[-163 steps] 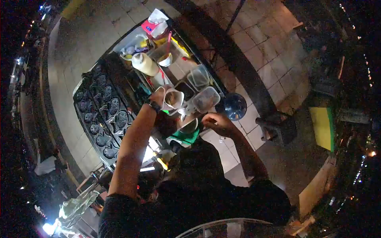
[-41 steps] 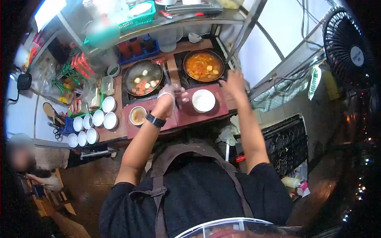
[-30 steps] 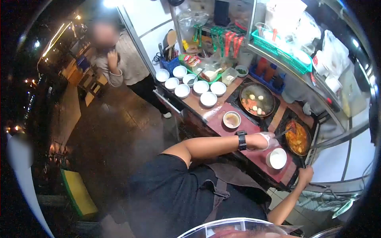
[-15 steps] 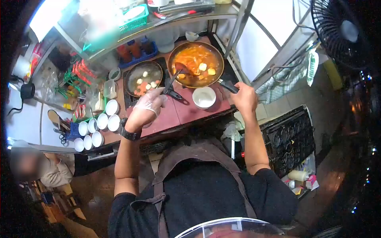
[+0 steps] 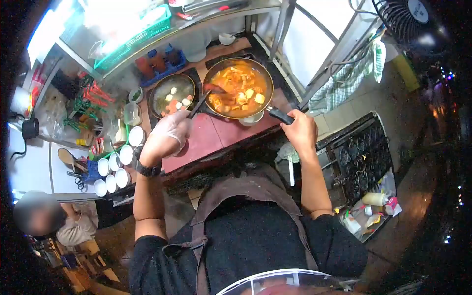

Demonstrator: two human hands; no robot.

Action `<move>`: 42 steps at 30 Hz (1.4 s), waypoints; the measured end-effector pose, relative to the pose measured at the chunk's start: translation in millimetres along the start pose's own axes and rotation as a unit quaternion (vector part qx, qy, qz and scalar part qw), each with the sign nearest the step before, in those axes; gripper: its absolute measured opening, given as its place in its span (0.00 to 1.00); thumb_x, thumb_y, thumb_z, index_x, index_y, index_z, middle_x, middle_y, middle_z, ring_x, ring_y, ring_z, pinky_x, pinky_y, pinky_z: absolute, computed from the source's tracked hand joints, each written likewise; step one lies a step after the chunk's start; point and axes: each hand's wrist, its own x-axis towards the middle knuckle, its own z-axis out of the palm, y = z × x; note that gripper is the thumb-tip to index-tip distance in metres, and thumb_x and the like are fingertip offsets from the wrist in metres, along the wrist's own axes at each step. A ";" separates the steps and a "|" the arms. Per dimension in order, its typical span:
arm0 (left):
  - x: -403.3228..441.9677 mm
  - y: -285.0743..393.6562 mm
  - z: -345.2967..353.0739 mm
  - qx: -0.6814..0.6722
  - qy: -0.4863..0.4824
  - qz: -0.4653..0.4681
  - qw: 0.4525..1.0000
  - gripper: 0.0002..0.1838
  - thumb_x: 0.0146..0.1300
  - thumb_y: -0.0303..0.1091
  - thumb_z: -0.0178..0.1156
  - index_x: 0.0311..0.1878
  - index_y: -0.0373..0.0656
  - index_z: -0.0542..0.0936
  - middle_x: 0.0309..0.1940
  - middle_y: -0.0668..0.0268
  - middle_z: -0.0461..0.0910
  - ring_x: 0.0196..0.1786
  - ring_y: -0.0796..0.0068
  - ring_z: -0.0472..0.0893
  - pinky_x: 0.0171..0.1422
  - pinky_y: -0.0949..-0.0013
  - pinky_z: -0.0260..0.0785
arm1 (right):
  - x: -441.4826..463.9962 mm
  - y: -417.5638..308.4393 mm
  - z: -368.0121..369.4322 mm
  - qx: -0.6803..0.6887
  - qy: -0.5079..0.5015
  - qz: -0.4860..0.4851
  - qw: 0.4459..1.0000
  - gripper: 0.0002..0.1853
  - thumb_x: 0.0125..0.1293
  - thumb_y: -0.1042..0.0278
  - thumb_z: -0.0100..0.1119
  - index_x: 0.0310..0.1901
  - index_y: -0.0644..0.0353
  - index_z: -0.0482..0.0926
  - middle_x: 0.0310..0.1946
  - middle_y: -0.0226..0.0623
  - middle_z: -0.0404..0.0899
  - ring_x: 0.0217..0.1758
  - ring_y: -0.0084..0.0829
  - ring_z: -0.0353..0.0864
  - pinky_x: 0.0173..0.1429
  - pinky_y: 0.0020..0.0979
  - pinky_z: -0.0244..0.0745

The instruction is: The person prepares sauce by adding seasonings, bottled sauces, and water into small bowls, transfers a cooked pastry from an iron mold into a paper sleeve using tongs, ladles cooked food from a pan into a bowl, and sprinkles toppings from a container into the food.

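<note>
The counter has a reddish tiled top, and it stands along a lit stall with metal-framed shelves above. On its left part white bowls are set close together, and behind them a smaller pan sits with pale and pinkish pieces in liquid. A green basket is on the shelf. To the right hang a checked cloth and, farther up, a black fan; below is a dark mould grill. Another person is at the far left.

The large frying pan, full of orange-red stew, is in front of the wearer, and its near edge hides part of a white bowl; I cannot tell if they touch. The right hand reaches forward, its fingers closed around the pan's black handle. The left hand, in a transparent glove, bends inward, its fingers gripping a spatula whose head is in the stew
</note>
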 end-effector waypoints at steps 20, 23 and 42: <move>41.4 -19.3 102.8 0.078 -0.036 0.145 0.986 0.19 0.71 0.34 0.54 0.61 0.38 0.78 0.43 0.41 0.82 0.47 0.40 0.84 0.50 0.49 0.76 | -17.0 24.7 0.4 -0.051 0.041 0.060 0.996 0.19 0.54 0.59 0.78 0.47 0.53 0.87 0.39 0.43 0.89 0.45 0.49 0.88 0.51 0.46 0.80; 42.4 -19.5 119.1 0.083 -0.019 0.181 0.980 0.18 0.71 0.33 0.54 0.61 0.39 0.78 0.40 0.41 0.82 0.46 0.38 0.83 0.49 0.46 0.75 | -16.0 27.1 -1.4 -0.091 0.054 0.062 0.992 0.18 0.54 0.57 0.78 0.46 0.52 0.88 0.38 0.43 0.89 0.45 0.49 0.88 0.51 0.47 0.80; 37.7 -35.8 104.0 0.121 -0.019 0.175 0.977 0.16 0.70 0.32 0.52 0.58 0.38 0.77 0.34 0.39 0.80 0.41 0.35 0.81 0.44 0.43 0.72 | 7.6 53.6 -9.6 -0.111 0.103 0.061 0.987 0.16 0.52 0.56 0.79 0.42 0.49 0.89 0.37 0.40 0.89 0.43 0.48 0.88 0.50 0.46 0.80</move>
